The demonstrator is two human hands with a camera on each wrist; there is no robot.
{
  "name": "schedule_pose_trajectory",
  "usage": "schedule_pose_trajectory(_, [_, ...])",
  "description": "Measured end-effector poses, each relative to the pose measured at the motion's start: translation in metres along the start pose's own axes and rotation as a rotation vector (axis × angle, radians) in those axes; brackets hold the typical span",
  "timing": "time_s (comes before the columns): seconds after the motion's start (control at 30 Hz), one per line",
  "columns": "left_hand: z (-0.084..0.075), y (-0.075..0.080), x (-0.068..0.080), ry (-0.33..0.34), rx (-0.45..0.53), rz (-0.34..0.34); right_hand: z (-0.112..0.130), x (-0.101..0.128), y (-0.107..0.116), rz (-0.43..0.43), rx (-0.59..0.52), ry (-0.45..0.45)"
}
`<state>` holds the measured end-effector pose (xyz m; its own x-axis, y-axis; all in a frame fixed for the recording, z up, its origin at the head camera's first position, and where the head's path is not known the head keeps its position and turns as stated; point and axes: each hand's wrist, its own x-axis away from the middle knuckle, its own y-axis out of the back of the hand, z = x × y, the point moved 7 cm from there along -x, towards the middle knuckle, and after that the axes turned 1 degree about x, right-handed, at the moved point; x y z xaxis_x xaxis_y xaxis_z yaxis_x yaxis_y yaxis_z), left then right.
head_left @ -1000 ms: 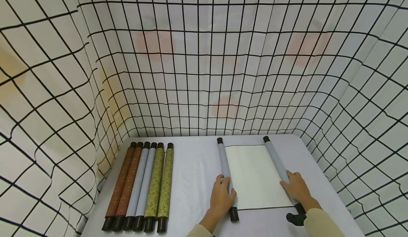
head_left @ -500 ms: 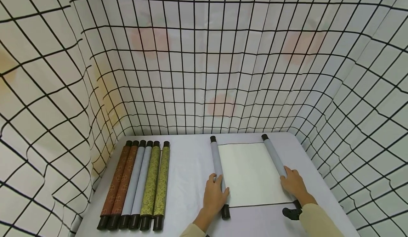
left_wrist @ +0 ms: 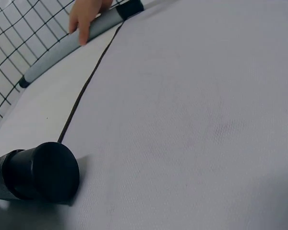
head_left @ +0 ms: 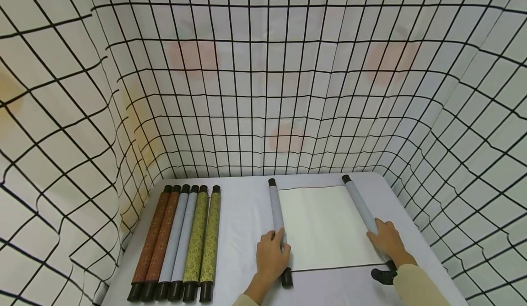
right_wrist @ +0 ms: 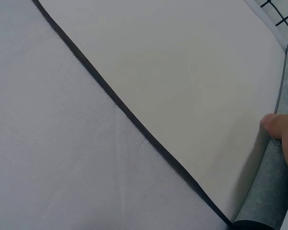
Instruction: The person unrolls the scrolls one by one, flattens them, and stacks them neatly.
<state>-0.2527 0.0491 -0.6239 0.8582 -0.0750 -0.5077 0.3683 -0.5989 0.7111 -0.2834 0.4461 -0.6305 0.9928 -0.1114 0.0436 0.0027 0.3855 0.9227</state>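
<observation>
A scroll lies partly unrolled on the table, with blank cream paper point(head_left: 325, 226) stretched between two grey rollers with black end caps. My left hand point(head_left: 272, 253) grips the near part of the left roller point(head_left: 276, 205), fingers curled over it. My right hand point(head_left: 386, 241) grips the near part of the right roller point(head_left: 358, 201). The left wrist view shows the left roller's black cap point(left_wrist: 43, 170) close up, and across the table the right hand point(left_wrist: 86, 17) draped over its roller point(left_wrist: 57, 55). In the right wrist view a thumb point(right_wrist: 278, 125) presses the right roller point(right_wrist: 271, 191) beside the paper point(right_wrist: 173, 72).
Several rolled scrolls point(head_left: 177, 239), brown, grey and yellow-green, lie side by side on the left of the white table point(head_left: 243, 214). Black-gridded white cloth point(head_left: 263, 91) walls in the table at the back and both sides. A black line point(right_wrist: 129, 117) borders the paper.
The left roller has shifted left under my left hand and the right roller slightly right, so the band of open paper between them is wider than a second ago.
</observation>
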Motion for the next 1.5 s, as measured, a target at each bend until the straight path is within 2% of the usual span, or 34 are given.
schedule_pose_trajectory(0.1, [0.001,-0.001,0.000,0.005,-0.016,0.037,-0.002,-0.003,0.001,-0.004,-0.025,-0.001])
schedule_pose_trajectory(0.2, [0.004,-0.002,0.000,0.047,-0.004,0.075,-0.004,-0.004,0.000,0.004,-0.027,-0.012])
schedule_pose_trajectory(0.33, [0.008,-0.002,0.000,0.106,0.072,0.099,-0.007,-0.004,-0.002,0.012,-0.019,-0.057])
schedule_pose_trajectory(0.5, [0.009,-0.003,0.000,0.106,0.130,0.108,-0.009,-0.003,-0.002,0.020,-0.009,-0.078])
schedule_pose_trajectory(0.77, [0.014,0.004,0.004,0.049,0.065,0.017,-0.018,0.002,0.008,0.046,0.023,-0.129])
schedule_pose_trajectory(0.97, [0.024,0.007,0.006,0.051,0.078,0.008,-0.020,0.000,0.013,0.055,0.017,-0.121])
schedule_pose_trajectory(1.13, [0.027,0.009,0.006,0.055,0.088,0.006,-0.025,0.000,0.011,0.091,0.002,-0.164])
schedule_pose_trajectory(1.3, [0.028,0.010,0.004,0.119,0.092,0.049,-0.030,0.000,0.008,0.090,-0.030,-0.156])
schedule_pose_trajectory(1.43, [0.030,0.010,0.004,0.171,0.090,0.094,-0.030,-0.002,0.012,0.059,-0.018,-0.130])
schedule_pose_trajectory(1.5, [0.033,0.010,0.004,0.194,0.089,0.103,-0.028,-0.002,0.014,0.071,-0.011,-0.132])
